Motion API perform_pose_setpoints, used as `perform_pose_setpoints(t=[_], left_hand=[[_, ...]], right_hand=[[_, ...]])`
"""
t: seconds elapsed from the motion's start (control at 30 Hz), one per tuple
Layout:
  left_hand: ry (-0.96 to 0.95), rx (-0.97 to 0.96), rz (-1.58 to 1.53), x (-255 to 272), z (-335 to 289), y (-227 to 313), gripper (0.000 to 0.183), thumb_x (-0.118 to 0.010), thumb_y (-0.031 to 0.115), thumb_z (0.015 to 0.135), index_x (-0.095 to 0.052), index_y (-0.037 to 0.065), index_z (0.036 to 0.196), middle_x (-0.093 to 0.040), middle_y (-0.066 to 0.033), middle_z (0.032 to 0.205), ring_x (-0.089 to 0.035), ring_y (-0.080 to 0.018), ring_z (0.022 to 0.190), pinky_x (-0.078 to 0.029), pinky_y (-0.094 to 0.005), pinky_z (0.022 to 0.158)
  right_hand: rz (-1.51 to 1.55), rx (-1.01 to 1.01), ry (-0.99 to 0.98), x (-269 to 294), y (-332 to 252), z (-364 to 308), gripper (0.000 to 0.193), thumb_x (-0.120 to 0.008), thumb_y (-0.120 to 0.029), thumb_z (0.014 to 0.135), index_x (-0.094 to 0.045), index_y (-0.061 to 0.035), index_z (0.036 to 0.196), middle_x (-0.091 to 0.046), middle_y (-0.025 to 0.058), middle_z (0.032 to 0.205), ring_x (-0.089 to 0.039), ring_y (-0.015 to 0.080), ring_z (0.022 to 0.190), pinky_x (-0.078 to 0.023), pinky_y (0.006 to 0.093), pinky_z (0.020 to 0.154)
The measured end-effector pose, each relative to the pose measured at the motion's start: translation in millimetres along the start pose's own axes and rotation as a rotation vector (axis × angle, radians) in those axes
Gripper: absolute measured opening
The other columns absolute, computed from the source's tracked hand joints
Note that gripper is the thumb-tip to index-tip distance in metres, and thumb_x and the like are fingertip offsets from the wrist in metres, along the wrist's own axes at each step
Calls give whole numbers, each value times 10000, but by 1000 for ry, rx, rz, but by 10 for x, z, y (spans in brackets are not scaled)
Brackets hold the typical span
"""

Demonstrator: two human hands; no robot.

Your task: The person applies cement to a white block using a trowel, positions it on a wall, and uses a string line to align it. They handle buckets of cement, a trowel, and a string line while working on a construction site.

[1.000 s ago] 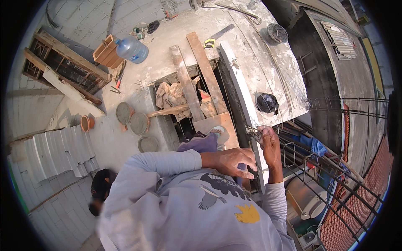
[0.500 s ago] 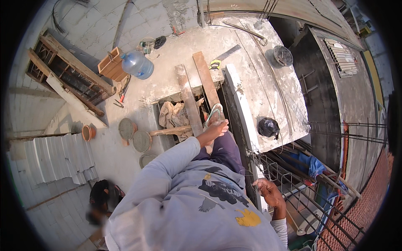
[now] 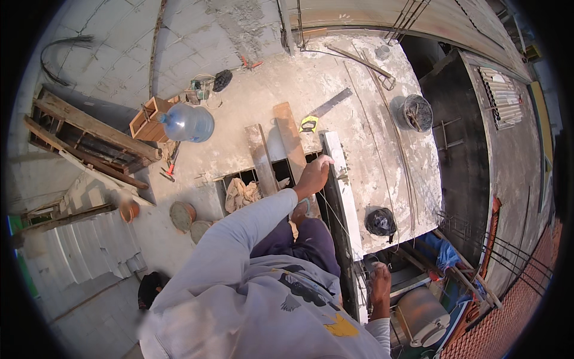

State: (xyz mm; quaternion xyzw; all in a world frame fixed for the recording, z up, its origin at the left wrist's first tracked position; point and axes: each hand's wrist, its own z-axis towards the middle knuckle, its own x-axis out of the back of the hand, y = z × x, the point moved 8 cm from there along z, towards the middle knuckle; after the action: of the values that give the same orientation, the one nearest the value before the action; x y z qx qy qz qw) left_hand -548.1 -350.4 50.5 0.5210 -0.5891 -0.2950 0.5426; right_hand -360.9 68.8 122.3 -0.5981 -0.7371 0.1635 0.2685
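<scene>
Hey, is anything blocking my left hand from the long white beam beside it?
Nothing visible: your left hand is at the left edge of the long white beam. Contact is unclear.

pale concrete slab (image 3: 269,84), on it a yellow-handled saw (image 3: 328,107), dark bucket (image 3: 418,113), black plastic bag (image 3: 380,221), blue water jug (image 3: 190,123)

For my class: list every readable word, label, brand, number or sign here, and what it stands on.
No text can be read.
Grey shirt: creased dark and yellow print; no letters legible.
Blue bottle: any marking too blurred.
Yellow-handled saw: any marking too small.
White beam beside the left hand: no lettering visible.
</scene>
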Motion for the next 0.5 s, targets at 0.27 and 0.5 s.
perform_pose_setpoints(t=[0.27, 0.5], left_hand=[[-243, -85, 26, 456, 80, 669, 213, -503, 151, 1034, -562, 86, 1228, -657, -250, 837, -667, -454, 831, -480, -551, 733], [-642, -192, 149, 730, 765, 103, 364, -557, 269, 1011, -600, 53, 1301, -715, -201, 1044, -680, -402, 1017, -516, -519, 898]], right_hand=[[-280, 247, -409, -2771, -2746, 2105, 271, -492, -203, 970, -661, -23, 1083, -650, 71, 836, -442, 98, 541, -346, 283, 470], [-440, 403, -248, -3725, -3537, 3388, 396, -436, -274, 1028, -625, 40, 1179, -529, 68, 793, -464, 174, 601, -390, 351, 531]])
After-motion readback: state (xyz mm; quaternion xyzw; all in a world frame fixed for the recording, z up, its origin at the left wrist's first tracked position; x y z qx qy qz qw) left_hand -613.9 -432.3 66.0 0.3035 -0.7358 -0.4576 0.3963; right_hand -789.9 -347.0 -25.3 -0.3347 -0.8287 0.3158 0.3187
